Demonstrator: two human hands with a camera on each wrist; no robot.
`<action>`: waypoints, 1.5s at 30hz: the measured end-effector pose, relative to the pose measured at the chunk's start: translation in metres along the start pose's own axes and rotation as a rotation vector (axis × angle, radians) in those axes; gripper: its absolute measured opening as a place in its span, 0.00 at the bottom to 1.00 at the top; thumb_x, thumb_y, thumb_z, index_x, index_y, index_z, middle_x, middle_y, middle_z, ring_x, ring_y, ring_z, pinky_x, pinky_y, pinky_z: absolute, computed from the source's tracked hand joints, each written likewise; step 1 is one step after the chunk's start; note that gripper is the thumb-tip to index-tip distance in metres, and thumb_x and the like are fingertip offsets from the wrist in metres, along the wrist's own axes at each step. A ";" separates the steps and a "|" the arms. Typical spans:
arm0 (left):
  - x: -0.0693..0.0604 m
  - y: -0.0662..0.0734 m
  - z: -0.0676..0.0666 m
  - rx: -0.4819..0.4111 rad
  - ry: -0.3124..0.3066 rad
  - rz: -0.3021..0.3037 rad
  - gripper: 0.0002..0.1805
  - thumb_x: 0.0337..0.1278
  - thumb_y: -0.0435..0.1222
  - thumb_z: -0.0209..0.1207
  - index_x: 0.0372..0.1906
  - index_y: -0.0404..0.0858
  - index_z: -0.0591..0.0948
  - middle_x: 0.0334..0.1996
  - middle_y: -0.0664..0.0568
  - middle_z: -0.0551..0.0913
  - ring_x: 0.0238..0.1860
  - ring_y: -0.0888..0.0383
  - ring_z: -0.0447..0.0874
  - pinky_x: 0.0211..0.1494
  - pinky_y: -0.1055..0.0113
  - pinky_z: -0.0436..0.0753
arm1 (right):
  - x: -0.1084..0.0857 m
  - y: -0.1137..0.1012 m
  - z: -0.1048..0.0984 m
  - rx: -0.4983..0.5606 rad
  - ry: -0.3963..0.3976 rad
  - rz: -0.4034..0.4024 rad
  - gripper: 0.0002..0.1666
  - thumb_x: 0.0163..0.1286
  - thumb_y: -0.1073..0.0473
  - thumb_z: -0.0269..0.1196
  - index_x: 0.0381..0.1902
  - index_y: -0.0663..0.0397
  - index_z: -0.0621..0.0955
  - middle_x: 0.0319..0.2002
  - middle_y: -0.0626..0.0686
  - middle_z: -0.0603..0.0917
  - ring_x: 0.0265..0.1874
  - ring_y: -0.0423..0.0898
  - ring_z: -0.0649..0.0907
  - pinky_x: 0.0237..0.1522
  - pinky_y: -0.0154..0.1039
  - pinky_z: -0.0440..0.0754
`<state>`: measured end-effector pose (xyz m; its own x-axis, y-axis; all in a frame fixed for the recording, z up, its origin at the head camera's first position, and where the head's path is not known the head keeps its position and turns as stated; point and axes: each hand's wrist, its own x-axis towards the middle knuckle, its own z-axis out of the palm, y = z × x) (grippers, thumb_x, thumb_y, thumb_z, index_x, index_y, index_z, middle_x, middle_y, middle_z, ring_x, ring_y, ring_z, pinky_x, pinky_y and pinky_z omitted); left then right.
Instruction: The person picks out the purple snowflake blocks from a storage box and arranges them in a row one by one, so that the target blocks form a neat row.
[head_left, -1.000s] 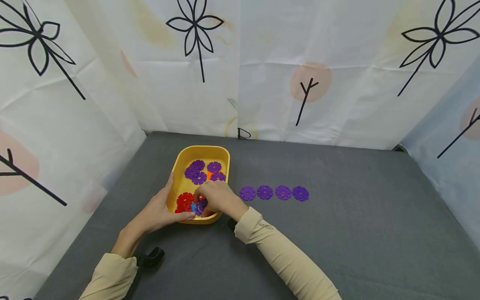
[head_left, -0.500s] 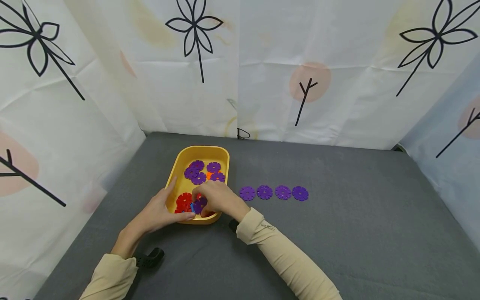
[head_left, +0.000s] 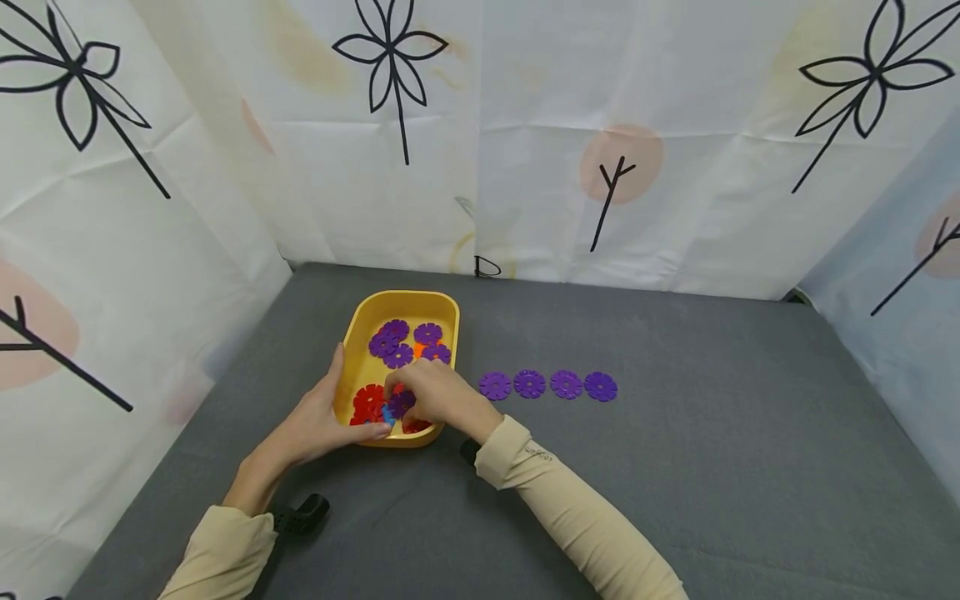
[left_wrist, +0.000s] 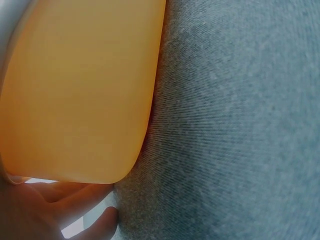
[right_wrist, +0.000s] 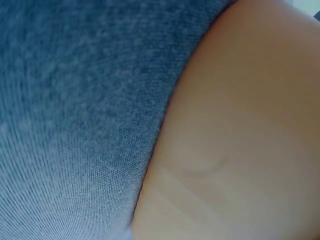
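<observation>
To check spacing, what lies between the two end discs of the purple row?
Two more purple discs lie on the grey cloth, slightly apart; the head view shows it.

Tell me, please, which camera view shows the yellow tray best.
The head view does: the yellow tray is seen from above, partly covered, with its rim, inside and flower-shaped discs. The left wrist view shows only a close, cropped stretch of its smooth wall; the right wrist view shows none of it.
</observation>
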<state>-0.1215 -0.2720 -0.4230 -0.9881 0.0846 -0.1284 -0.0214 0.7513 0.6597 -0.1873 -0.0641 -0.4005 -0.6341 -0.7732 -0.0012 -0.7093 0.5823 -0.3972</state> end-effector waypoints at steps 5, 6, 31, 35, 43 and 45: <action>0.000 -0.002 0.000 -0.002 -0.002 0.009 0.75 0.47 0.62 0.72 0.82 0.46 0.28 0.80 0.36 0.52 0.72 0.37 0.65 0.68 0.40 0.78 | -0.002 0.001 -0.001 0.070 0.045 -0.011 0.20 0.60 0.58 0.77 0.50 0.48 0.87 0.46 0.48 0.90 0.41 0.42 0.84 0.44 0.28 0.84; 0.000 -0.002 0.000 -0.001 -0.002 0.013 0.75 0.47 0.62 0.72 0.82 0.47 0.28 0.80 0.36 0.53 0.72 0.37 0.65 0.68 0.40 0.78 | -0.004 0.001 -0.002 0.108 0.062 -0.014 0.20 0.60 0.58 0.77 0.50 0.48 0.87 0.45 0.48 0.90 0.41 0.42 0.84 0.43 0.27 0.84; 0.002 0.000 -0.001 0.019 -0.017 -0.026 0.75 0.46 0.63 0.71 0.82 0.49 0.27 0.78 0.34 0.55 0.72 0.36 0.64 0.68 0.39 0.77 | -0.070 0.037 -0.032 0.555 0.242 0.018 0.19 0.61 0.61 0.76 0.51 0.54 0.86 0.40 0.56 0.88 0.32 0.41 0.87 0.38 0.29 0.87; 0.002 0.001 -0.001 0.020 -0.013 -0.032 0.75 0.46 0.63 0.71 0.82 0.49 0.27 0.78 0.34 0.54 0.72 0.36 0.63 0.68 0.39 0.77 | -0.079 0.049 -0.033 0.578 0.265 0.060 0.20 0.60 0.60 0.76 0.51 0.54 0.86 0.41 0.56 0.88 0.31 0.40 0.85 0.39 0.31 0.87; 0.002 0.000 -0.001 0.020 -0.009 -0.033 0.76 0.45 0.62 0.72 0.82 0.50 0.27 0.79 0.35 0.54 0.70 0.38 0.65 0.70 0.37 0.75 | -0.096 0.073 -0.035 0.559 0.321 0.139 0.20 0.58 0.61 0.77 0.50 0.54 0.87 0.40 0.56 0.89 0.30 0.40 0.85 0.37 0.33 0.86; 0.002 0.000 -0.001 0.017 -0.009 -0.033 0.76 0.45 0.62 0.72 0.82 0.50 0.27 0.79 0.35 0.54 0.71 0.38 0.64 0.70 0.37 0.75 | -0.099 0.079 -0.035 0.553 0.327 0.162 0.21 0.58 0.61 0.78 0.50 0.53 0.87 0.40 0.56 0.88 0.29 0.40 0.85 0.36 0.33 0.85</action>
<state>-0.1233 -0.2722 -0.4227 -0.9855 0.0655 -0.1564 -0.0511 0.7648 0.6423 -0.1908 0.0674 -0.4000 -0.8419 -0.5202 0.1434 -0.3898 0.4025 -0.8283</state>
